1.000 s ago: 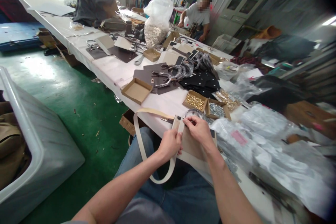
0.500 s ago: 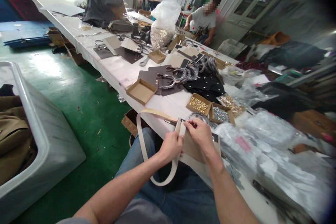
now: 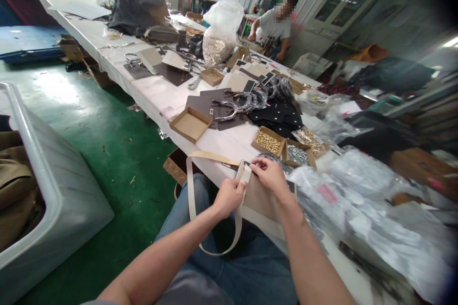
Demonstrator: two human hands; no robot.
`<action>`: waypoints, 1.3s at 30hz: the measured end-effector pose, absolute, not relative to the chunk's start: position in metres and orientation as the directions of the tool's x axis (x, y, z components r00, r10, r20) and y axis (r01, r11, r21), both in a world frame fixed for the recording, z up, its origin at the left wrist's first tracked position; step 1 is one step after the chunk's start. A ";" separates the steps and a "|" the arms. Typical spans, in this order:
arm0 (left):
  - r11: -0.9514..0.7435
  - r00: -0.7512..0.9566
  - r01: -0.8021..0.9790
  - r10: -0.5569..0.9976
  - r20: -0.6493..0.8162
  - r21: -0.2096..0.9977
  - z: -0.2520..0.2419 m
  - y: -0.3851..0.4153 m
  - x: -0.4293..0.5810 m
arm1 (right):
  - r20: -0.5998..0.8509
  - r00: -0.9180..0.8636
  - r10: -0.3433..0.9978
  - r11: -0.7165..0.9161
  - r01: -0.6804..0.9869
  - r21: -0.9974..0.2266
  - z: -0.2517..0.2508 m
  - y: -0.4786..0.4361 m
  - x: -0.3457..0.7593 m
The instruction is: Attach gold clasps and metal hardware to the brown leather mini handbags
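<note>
A long cream strap (image 3: 192,190) loops out to the left and hangs over my lap, its end lying against a beige panel (image 3: 260,195) at the table edge. My left hand (image 3: 229,196) is closed on the strap close to that end. Bent over the panel's top edge, my right hand (image 3: 269,172) has thumb and fingertips pinched together near the strap end; what sits between them is too small to make out. A clear-wrapped bundle lies just behind my right hand, partly hidden by it.
Beyond my hands stand a box of gold studs (image 3: 267,141), a box of silver pieces (image 3: 296,153) and a shallow cardboard tray (image 3: 191,125). Plastic-wrapped goods (image 3: 343,200) cover the table at right. A grey bin (image 3: 60,190) stands left; a person (image 3: 274,26) sits across the table.
My left hand has slid slightly down and left along the strap, showing more of its end. My right hand stays at the panel's top edge. The view has shifted slightly.
</note>
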State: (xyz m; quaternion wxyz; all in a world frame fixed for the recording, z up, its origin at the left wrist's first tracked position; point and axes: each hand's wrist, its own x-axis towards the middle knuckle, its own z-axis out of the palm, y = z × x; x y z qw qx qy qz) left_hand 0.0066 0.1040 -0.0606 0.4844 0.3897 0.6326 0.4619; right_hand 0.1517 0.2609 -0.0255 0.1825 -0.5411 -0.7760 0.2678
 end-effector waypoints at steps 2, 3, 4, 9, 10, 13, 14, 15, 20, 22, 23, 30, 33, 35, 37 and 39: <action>0.289 -0.215 0.002 0.935 -0.282 0.957 -0.059 0.103 0.006 | -0.030 -0.359 0.933 0.263 0.735 -0.626 -0.028 0.266 0.156; 0.296 -0.213 -0.006 0.933 -0.290 0.955 -0.058 0.103 0.006 | -0.039 -0.372 0.927 0.266 0.729 -0.631 -0.029 0.268 0.158; 0.299 -0.213 -0.003 0.932 -0.293 0.954 -0.057 0.103 0.006 | -0.046 -0.391 0.919 0.276 0.722 -0.634 -0.030 0.269 0.161; 0.269 -0.225 0.078 0.943 -0.246 0.960 -0.050 0.103 0.008 | -0.059 -0.487 0.871 0.345 0.693 -0.633 -0.031 0.276 0.166; 0.257 -0.224 0.091 0.947 -0.231 0.962 -0.047 0.103 0.009 | -0.073 -0.493 0.867 0.341 0.693 -0.635 -0.031 0.277 0.166; 0.207 -0.222 0.119 0.959 -0.178 0.971 -0.038 0.103 0.013 | -0.130 -0.497 0.858 0.315 0.708 -0.632 -0.028 0.281 0.161; 0.194 -0.228 0.127 0.960 -0.162 0.973 -0.036 0.102 0.014 | -0.142 -0.498 0.855 0.313 0.716 -0.624 -0.026 0.282 0.160; 0.186 -0.235 0.138 0.960 -0.150 0.973 -0.035 0.101 0.015 | -0.144 -0.501 0.853 0.320 0.720 -0.615 -0.025 0.281 0.158; 0.225 -0.292 0.201 0.943 -0.161 0.953 -0.041 0.089 0.015 | -0.061 -0.542 0.838 0.423 0.716 -0.555 -0.019 0.274 0.157; 0.259 -0.317 0.252 0.933 -0.173 0.933 -0.042 0.082 0.013 | -0.070 -0.564 0.823 0.451 0.722 -0.524 -0.017 0.271 0.158; 0.268 -0.328 0.289 0.930 -0.168 0.919 -0.041 0.078 0.013 | -0.085 -0.577 0.813 0.460 0.724 -0.514 -0.015 0.269 0.159; 0.194 -0.254 0.511 0.965 -0.068 0.837 -0.020 0.063 0.021 | -0.117 -0.588 0.800 0.448 0.716 -0.535 -0.006 0.264 0.153; 0.102 -0.129 0.577 0.991 -0.032 0.810 -0.027 0.058 0.033 | -0.116 -0.591 0.798 0.450 0.713 -0.537 -0.007 0.263 0.151; 0.042 -0.054 0.572 0.998 -0.013 0.819 -0.036 0.055 0.042 | -0.115 -0.591 0.798 0.450 0.713 -0.538 -0.009 0.262 0.151; 0.032 -0.041 0.526 0.999 -0.012 0.850 -0.044 0.053 0.047 | -0.127 -0.588 0.799 0.442 0.716 -0.540 -0.011 0.263 0.152; 0.039 -0.058 0.479 0.998 -0.013 0.877 -0.046 0.051 0.047 | -0.150 -0.587 0.796 0.431 0.723 -0.540 -0.012 0.265 0.153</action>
